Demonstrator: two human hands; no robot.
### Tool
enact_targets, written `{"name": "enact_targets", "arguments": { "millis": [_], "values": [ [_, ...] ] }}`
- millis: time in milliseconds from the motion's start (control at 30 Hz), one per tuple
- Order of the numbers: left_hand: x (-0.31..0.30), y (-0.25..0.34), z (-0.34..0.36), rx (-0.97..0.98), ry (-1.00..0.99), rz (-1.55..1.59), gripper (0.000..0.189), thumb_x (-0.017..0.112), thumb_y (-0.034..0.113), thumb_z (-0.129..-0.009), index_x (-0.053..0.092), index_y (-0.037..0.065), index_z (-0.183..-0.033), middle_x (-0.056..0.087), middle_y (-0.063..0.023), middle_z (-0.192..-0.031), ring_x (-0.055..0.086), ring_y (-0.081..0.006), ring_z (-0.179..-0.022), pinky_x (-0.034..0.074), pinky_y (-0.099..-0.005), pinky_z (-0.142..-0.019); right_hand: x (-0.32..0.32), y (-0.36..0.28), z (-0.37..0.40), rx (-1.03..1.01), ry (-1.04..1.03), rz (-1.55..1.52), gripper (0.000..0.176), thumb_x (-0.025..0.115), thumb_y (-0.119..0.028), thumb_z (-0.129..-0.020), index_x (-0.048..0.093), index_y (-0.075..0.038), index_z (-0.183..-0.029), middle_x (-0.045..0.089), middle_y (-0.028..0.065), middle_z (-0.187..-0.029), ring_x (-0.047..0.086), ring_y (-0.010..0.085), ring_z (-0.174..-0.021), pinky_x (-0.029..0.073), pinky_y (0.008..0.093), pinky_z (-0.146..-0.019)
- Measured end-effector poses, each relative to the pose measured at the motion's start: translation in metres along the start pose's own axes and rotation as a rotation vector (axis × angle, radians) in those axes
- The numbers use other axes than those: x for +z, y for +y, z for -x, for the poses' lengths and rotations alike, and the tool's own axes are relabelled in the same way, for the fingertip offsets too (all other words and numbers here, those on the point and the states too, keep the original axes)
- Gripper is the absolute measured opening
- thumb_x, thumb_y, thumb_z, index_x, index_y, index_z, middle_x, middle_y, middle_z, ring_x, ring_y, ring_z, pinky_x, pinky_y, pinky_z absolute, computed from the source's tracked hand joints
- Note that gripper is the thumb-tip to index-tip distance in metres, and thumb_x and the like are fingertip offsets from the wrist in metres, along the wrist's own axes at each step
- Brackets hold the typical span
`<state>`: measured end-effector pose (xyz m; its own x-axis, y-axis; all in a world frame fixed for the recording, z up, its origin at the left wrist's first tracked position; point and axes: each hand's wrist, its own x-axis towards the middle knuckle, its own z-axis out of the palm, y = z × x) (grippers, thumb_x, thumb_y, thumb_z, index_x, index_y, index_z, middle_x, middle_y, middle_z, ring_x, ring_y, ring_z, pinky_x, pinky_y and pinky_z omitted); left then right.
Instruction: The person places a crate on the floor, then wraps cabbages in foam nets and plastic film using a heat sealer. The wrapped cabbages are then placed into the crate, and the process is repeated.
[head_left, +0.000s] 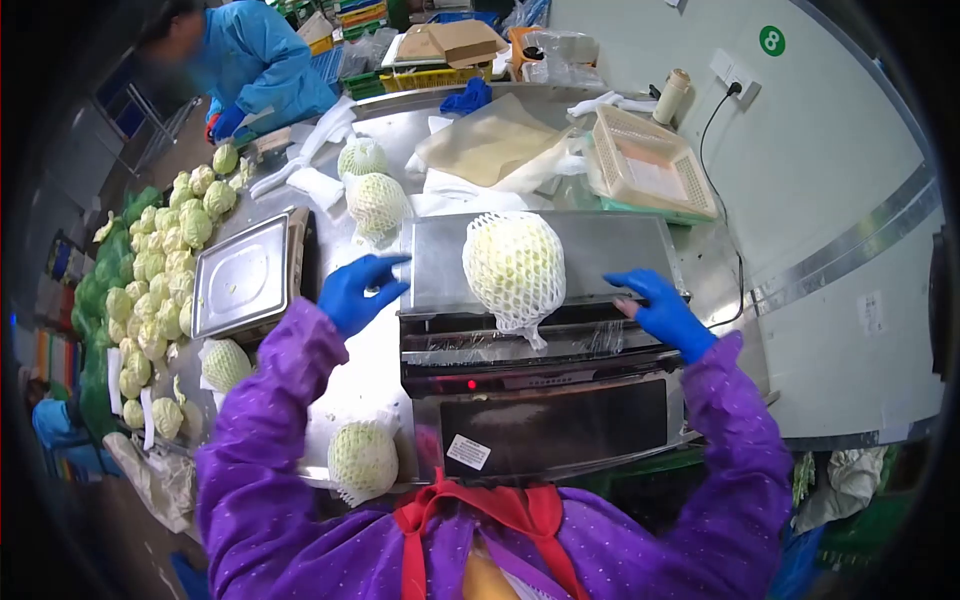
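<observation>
A pale green cabbage in a white foam net (513,265) sits on the metal plate (625,250) of a film-wrapping machine (550,375), its net gathered at the bottom. My left hand (360,292), in a blue glove, is at the plate's left edge with fingers apart and nothing in them. On the other side, my right hand (660,310), also blue-gloved with the thumb tip showing bare, has its fingers spread near the plate's front right edge. Neither hand touches the cabbage. Clear film (590,342) lies across the machine's front rollers.
More netted cabbages stand around, one at the front left (363,460). Left are a scale (245,275) and a heap of bare cabbages (160,270). Behind lie foam nets and a tan sheet (495,140); a plastic basket (655,165) sits back right. A person in blue (265,65) stands far left.
</observation>
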<state>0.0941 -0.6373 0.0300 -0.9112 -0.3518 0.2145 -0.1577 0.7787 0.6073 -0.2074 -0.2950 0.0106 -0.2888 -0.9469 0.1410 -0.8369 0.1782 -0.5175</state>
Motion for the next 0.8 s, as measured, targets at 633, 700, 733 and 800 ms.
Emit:
{"name": "enact_targets", "arguments": {
  "millis": [633, 700, 733, 800],
  "values": [
    [0.051, -0.007, 0.02, 0.526, -0.315, -0.242, 0.024, 0.065, 0.011, -0.072, 0.069, 0.018, -0.095, 0.063, -0.0078, -0.1, 0.062, -0.0284, -0.082, 0.05, -0.0379, -0.068, 0.037, -0.003, -0.008, 0.025, -0.048, -0.641, 0.016, 0.06, -0.003, -0.079, 0.06, -0.008, -0.094, 0.058, 0.0114, -0.104, 0.058, 0.0319, -0.087, 0.048, 0.0388, -0.077],
    [0.052, -0.001, 0.029, 0.285, -0.228, -0.018, 0.02, 0.069, 0.006, -0.071, 0.07, 0.012, -0.091, 0.063, -0.0093, -0.107, 0.064, -0.0282, -0.085, 0.051, -0.0353, -0.072, 0.0, -0.002, -0.005, -0.328, 0.099, -0.022, 0.03, 0.061, -0.004, -0.076, 0.06, -0.013, -0.105, 0.055, 0.0106, -0.119, 0.057, 0.0285, -0.087, 0.047, 0.0372, -0.075],
    [0.052, -0.004, 0.034, 0.286, -0.129, 0.014, 0.021, 0.069, 0.002, -0.073, 0.07, 0.012, -0.091, 0.063, -0.01, -0.105, 0.065, -0.0261, -0.083, 0.052, -0.0334, -0.072, -0.01, 0.003, 0.001, -0.397, -0.017, 0.173, 0.034, 0.061, -0.005, -0.075, 0.059, -0.015, -0.108, 0.054, 0.0103, -0.121, 0.057, 0.0282, -0.087, 0.047, 0.0373, -0.075],
    [0.05, 0.001, 0.036, 0.221, -0.127, 0.019, 0.022, 0.069, 0.0, -0.073, 0.07, 0.011, -0.092, 0.062, -0.0101, -0.105, 0.065, -0.0243, -0.086, 0.052, -0.0325, -0.074, -0.024, 0.008, 0.01, -0.546, -0.26, 0.572, 0.042, 0.061, -0.008, -0.074, 0.057, -0.019, -0.114, 0.052, 0.0095, -0.124, 0.057, 0.0277, -0.088, 0.046, 0.0375, -0.073]
  ]
}}
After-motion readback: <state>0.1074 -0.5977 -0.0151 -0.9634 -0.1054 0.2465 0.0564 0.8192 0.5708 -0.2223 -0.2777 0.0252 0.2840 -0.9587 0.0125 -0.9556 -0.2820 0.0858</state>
